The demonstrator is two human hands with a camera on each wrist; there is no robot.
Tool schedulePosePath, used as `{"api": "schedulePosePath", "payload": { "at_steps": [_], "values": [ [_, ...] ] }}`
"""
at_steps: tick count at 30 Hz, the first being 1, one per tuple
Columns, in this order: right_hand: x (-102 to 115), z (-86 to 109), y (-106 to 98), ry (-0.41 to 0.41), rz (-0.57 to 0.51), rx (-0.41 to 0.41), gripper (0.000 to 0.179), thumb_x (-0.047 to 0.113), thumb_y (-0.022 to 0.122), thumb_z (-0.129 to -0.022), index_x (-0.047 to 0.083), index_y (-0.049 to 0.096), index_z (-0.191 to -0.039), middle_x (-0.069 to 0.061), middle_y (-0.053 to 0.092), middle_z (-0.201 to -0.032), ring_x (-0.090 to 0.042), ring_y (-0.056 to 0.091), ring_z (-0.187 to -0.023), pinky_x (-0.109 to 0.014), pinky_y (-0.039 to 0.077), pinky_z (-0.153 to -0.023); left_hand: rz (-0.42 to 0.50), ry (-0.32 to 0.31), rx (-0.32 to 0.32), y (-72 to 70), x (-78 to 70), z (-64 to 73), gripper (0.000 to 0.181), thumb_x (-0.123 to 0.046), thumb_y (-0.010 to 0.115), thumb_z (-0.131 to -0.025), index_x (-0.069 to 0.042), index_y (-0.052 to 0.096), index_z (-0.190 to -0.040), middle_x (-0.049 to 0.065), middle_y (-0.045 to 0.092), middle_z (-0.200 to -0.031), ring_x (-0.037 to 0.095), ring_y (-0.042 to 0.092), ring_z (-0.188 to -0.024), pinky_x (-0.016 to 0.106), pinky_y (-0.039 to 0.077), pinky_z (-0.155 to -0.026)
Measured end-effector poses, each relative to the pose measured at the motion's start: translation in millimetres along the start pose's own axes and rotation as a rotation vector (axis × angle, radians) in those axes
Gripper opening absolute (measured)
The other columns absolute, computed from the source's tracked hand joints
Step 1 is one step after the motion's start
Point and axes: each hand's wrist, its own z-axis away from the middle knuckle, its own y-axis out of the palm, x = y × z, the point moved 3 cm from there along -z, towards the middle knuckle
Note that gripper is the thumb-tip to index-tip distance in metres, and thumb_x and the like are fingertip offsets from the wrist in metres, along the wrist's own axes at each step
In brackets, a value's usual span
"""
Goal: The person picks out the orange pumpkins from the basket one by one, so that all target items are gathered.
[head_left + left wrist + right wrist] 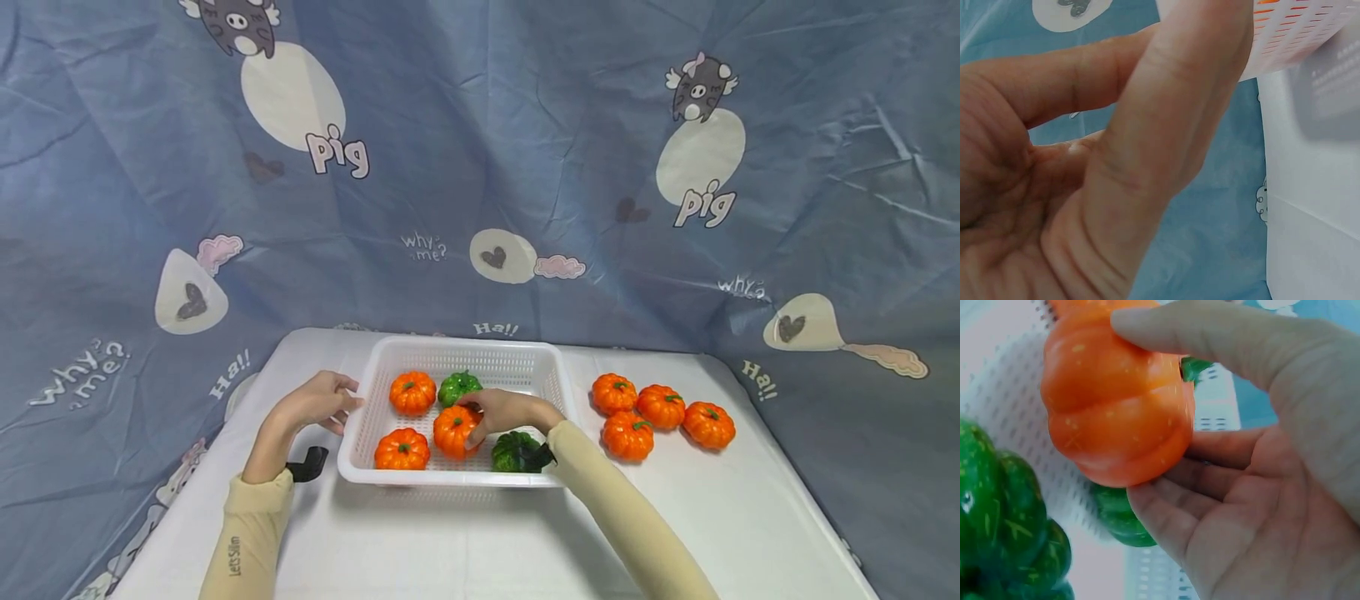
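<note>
A white perforated plastic basket (457, 477) stands on the table. Over its middle my right hand (504, 414) grips an orange pumpkin (453, 433), thumb on one side and fingers on the other, as the right wrist view shows. Around it in the basket are two more orange pumpkins, one at the back left (412, 393) and one at the front left (402, 451). A green pumpkin (456, 387) sits behind the held one, and a darker green pumpkin (513, 451) lies partly under my right wrist. My left hand (318, 402) is at the basket's left side, fingers loosely bent, fingertips right at the rim.
Several orange pumpkins (628, 436) lie in a group on the white table (720, 517) to the right of the basket. A blue patterned cloth (465, 167) hangs behind the table and runs down both sides.
</note>
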Motion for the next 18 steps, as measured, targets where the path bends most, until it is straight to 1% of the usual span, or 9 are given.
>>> {"api": "schedulePosePath", "payload": {
  "at_steps": [4,8,13,15,18],
  "values": [
    [0,9.1,-8,0.001,-0.054,-0.024,0.075,0.023,0.081,-0.074,0.010,0.048,-0.140,-0.005,0.057,-0.134,-0.017,0.053,-0.121,-0.032,0.043,-0.106,0.011,-0.010,-0.004,-0.1,1.2,-1.9,0.054,-0.010,0.059,-0.094,0.015,0.038,-0.137,0.020,0.065,-0.097,0.018,0.066,-0.072,0.035,0.061,-0.063],
    [4,23.3,-18,-0.009,-0.100,-0.067,0.075,0.021,0.080,-0.076,0.010,0.047,-0.141,-0.005,0.055,-0.136,-0.017,0.053,-0.123,-0.034,0.043,-0.106,0.013,-0.012,-0.002,0.0,2.1,-2.7,0.054,-0.011,0.059,-0.095,0.015,0.038,-0.137,0.020,0.065,-0.097,0.018,0.066,-0.073,0.035,0.061,-0.064],
    [6,46.2,-33,-0.038,-0.100,-0.139,0.075,0.021,0.078,-0.076,0.007,0.046,-0.142,-0.007,0.055,-0.137,-0.020,0.053,-0.124,-0.036,0.045,-0.106,0.011,-0.016,-0.005,0.5,1.3,-2.7,0.053,-0.011,0.058,-0.095,0.015,0.038,-0.137,0.020,0.065,-0.097,0.018,0.066,-0.073,0.035,0.061,-0.064],
    [5,56.2,-37,-0.044,-0.104,-0.155,0.075,0.021,0.078,-0.076,0.007,0.045,-0.142,-0.008,0.055,-0.138,-0.022,0.054,-0.124,-0.039,0.046,-0.105,0.008,-0.010,-0.001,0.7,0.9,-1.9,0.054,-0.011,0.058,-0.095,0.015,0.038,-0.137,0.021,0.064,-0.098,0.018,0.066,-0.073,0.035,0.061,-0.064],
    [0,71.3,-41,-0.040,-0.139,-0.174,0.075,0.022,0.077,-0.077,0.008,0.044,-0.143,-0.007,0.054,-0.138,-0.023,0.053,-0.124,-0.042,0.047,-0.104,0.009,-0.003,0.005,0.5,1.1,-1.1,0.054,-0.012,0.058,-0.095,0.016,0.037,-0.137,0.021,0.064,-0.099,0.018,0.066,-0.073,0.035,0.061,-0.064]
  ]
}}
